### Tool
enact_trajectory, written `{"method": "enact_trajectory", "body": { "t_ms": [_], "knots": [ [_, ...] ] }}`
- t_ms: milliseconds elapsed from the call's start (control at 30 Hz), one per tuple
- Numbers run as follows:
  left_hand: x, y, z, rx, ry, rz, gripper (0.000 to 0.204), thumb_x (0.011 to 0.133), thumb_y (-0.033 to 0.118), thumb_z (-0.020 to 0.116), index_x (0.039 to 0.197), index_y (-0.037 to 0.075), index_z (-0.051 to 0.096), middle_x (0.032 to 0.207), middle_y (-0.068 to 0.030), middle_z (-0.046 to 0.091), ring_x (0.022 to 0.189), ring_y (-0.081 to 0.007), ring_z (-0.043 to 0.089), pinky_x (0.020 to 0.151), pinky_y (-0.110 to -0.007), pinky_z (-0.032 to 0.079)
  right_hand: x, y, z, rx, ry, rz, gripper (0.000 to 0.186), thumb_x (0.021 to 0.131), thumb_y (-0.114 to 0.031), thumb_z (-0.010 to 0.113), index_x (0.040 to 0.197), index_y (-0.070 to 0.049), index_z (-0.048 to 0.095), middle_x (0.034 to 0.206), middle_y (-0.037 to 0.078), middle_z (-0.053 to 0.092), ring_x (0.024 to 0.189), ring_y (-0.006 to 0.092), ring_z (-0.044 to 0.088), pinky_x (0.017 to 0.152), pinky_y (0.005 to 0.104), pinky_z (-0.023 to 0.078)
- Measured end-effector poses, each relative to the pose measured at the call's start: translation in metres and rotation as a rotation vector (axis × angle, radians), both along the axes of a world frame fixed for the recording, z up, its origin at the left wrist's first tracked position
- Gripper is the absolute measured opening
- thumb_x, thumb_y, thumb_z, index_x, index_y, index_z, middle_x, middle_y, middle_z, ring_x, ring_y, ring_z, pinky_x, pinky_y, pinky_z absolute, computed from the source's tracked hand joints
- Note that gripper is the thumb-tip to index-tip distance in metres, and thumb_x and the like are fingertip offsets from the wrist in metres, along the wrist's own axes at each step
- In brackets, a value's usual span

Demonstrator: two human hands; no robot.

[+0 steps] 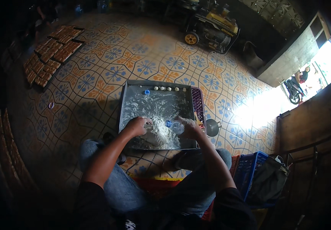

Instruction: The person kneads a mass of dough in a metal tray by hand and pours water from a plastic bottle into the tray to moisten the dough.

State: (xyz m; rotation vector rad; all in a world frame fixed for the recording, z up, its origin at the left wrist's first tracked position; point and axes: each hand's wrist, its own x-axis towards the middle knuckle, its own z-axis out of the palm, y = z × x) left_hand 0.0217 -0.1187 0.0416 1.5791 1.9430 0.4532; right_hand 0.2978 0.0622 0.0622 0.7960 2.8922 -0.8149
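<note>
A shallow dark metal tray (134, 83) lies before me, dusted with white flour (160, 124) that heaps up toward its near side. My right hand (189, 129) is closed round a small clear plastic bottle (177, 128), its blue-banded end pointing left over the flour. Left of the heap, my left hand (136, 126) has curled, floury fingers; what they hold, if anything, is hidden. A pale, floury mass (153, 138) sits just below that hand. Several small white dough balls (169, 89) line the tray's far edge, and a blue bottle cap (147, 92) lies near them.
A purple crate (198, 100) and a metal pot (212, 127) stand right of the tray. Loaded dark trays (54, 53) cover floor at far left. A yellow-black generator (213, 30) stands at the back. A blue crate (249, 172) with a dark bag (269, 179) is near my right knee.
</note>
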Motion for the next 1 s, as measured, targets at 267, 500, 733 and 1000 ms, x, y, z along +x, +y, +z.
{"method": "enact_trajectory", "body": {
  "t_ms": [267,500,733,1000],
  "knots": [
    [0.007,0.01,0.004,-0.016,0.005,-0.015,0.057,0.068,0.004,0.068,0.124,0.016,0.072,0.104,-0.0182,0.075,0.098,-0.0359,0.071,0.087,-0.043,0.056,0.001,0.007,-0.011,0.09,-0.006,0.073,0.088,0.065,-0.031,0.086,0.146,-0.028,0.052,0.121,0.016,0.072,0.112,0.0378,0.069,0.093,0.0527,0.052],
    [0.003,0.007,-0.016,0.057,-0.022,-0.044,0.056,0.068,0.003,0.068,0.123,0.015,0.072,0.104,-0.0198,0.074,0.098,-0.0368,0.072,0.086,-0.043,0.056,0.0,0.003,-0.008,0.165,-0.092,0.085,0.09,0.067,-0.033,0.087,0.149,-0.031,0.05,0.124,0.011,0.071,0.117,0.0329,0.067,0.095,0.0546,0.046],
    [0.003,0.007,-0.011,0.016,-0.02,-0.043,0.054,0.07,0.004,0.068,0.122,0.015,0.073,0.104,-0.0198,0.074,0.097,-0.037,0.072,0.085,-0.043,0.056,-0.001,0.006,-0.012,0.168,-0.122,0.087,0.093,0.065,-0.028,0.088,0.149,-0.031,0.049,0.121,0.011,0.072,0.118,0.0335,0.066,0.097,0.0542,0.045],
    [0.004,0.008,0.001,-0.107,-0.027,-0.028,0.052,0.071,0.006,0.071,0.122,0.015,0.072,0.122,-0.0151,0.073,0.113,-0.0347,0.069,0.096,-0.042,0.056,-0.001,0.007,-0.015,0.181,-0.137,0.076,0.094,0.062,-0.021,0.086,0.149,-0.031,0.051,0.121,0.014,0.072,0.118,0.0357,0.066,0.102,0.056,0.042]
  ]
}}
